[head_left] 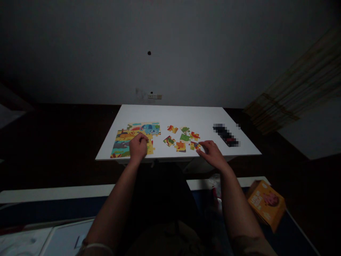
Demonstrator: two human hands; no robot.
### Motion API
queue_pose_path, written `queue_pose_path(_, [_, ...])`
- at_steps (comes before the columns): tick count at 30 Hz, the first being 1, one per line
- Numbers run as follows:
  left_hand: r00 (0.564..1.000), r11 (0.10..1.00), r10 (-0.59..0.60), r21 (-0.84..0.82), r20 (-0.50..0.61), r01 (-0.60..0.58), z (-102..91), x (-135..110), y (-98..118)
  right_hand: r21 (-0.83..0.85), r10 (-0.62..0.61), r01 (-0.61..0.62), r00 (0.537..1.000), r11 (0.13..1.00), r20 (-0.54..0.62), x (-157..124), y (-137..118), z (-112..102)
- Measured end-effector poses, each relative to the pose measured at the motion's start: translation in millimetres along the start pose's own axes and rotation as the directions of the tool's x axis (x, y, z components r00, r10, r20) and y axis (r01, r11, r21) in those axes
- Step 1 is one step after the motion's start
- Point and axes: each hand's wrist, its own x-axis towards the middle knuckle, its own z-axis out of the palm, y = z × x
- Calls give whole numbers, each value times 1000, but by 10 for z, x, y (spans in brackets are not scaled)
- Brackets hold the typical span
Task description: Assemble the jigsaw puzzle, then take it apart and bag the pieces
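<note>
- Twelve o'clock points to the wall, and the clock is centred on the white table (173, 115)
- The joined puzzle (121, 145) lies flat at nine o'clock, yellow, teal and green, with a blue figure in its far part; the near edge reaches close to the table's edge
- The left hand (138, 146) is curled into a loose fist over the joined puzzle's right side, toward eight o'clock; whether anything is inside the fingers I cannot tell
- The right hand (213, 151) is at four o'clock, thumb and forefinger a narrow gap apart at the right edge of a multicoloured piece (194, 145); whether they pinch it I cannot tell
- That piece sits at four o'clock in a loose cluster near the table's middle
- Around the same cluster: a striped piece (172, 128) at ten, a green-and-white piece (184, 129) at twelve, a red piece (194, 135) near three, an orange piece (180, 146) at six, a brown-and-green piece (169, 141) at nine, and a green piece (185, 137) in the centre
- A dark, pixelated object (226, 135) lies at three o'clock on the table
- Off the table at five o'clock is an orange box (266, 204)
</note>
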Motion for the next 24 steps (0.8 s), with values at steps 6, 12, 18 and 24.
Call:
queue_pose_path(6, [1000,1000,-9,-22,-5,9,6,-2,-6,0,3,-3,1000,1000,-2,-1,24,18])
queue_pose_path(12, [1000,1000,0,-13,-2,0,-5,-3,3,2,-4,4,1000,1000,-12,-2,36,24])
queue_pose_path(18, [1000,1000,-1,-15,-3,1,0,1,-8,-1,-7,7,1000,1000,-5,0,35,15])
queue_pose_path(24, [1000,1000,7,-4,-8,-7,-2,-1,-7,-6,-11,11,1000,1000,-8,-2,4,-1])
